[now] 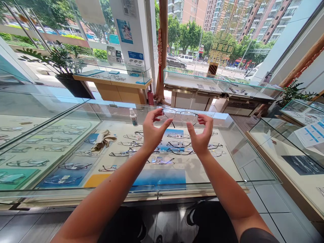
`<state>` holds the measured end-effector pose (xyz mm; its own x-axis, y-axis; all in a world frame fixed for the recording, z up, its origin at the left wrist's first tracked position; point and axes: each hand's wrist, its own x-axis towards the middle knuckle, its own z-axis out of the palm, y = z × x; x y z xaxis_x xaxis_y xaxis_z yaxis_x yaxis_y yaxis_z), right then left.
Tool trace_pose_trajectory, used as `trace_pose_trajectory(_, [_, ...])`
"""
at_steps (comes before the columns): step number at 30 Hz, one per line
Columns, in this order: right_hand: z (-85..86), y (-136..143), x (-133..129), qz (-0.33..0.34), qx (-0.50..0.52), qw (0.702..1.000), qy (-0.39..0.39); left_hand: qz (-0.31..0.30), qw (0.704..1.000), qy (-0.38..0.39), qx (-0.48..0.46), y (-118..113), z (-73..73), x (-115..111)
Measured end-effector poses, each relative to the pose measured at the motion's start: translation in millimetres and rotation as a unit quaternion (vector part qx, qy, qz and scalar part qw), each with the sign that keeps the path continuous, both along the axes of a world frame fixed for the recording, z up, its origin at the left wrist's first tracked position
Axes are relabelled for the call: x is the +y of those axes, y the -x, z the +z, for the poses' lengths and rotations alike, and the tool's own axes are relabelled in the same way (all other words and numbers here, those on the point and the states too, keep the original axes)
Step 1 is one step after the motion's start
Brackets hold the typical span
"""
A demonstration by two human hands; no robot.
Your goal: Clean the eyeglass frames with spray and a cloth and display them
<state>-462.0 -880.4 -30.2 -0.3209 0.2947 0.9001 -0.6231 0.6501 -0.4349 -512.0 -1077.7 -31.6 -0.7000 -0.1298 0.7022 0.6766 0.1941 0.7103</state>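
Observation:
A pair of thin-framed glasses [179, 115] is held up above the glass display case [215, 189], lenses side by side. My left hand [155, 130] pinches its left end between thumb and fingers. At the other end, the thumb and fingers of my right hand [201, 132] close on the frame. On the glass top, a crumpled beige cloth [103, 140] lies left of my left hand, and a small white spray bottle [133, 117] stands upright beyond the cloth. Several glasses in rows show through the glass beneath my hands.
More glasses lie in the case section [48, 138] at the left. Another glass case [286, 158] stands at the right. Beyond are low showcases [118, 79], a potted plant [73, 82], a wooden trunk [162, 50] and large windows.

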Motion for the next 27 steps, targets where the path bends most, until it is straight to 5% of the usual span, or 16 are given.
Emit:
trace_pose_trajectory(5, [0.0,0,0,0.005,0.009,1.000,0.002,0.011,1.000,0.008,0.015,-1,1.5,0])
trace_pose_trajectory(15, [-2.7,3,1,0.086,-0.092,0.990,0.058,0.132,0.983,0.046,0.118,-10,8.8,-1])
trace_pose_trajectory(27, [-4.5,2,-1,0.093,-0.123,0.985,0.072,0.137,0.979,0.052,0.139,-11,10.9,0])
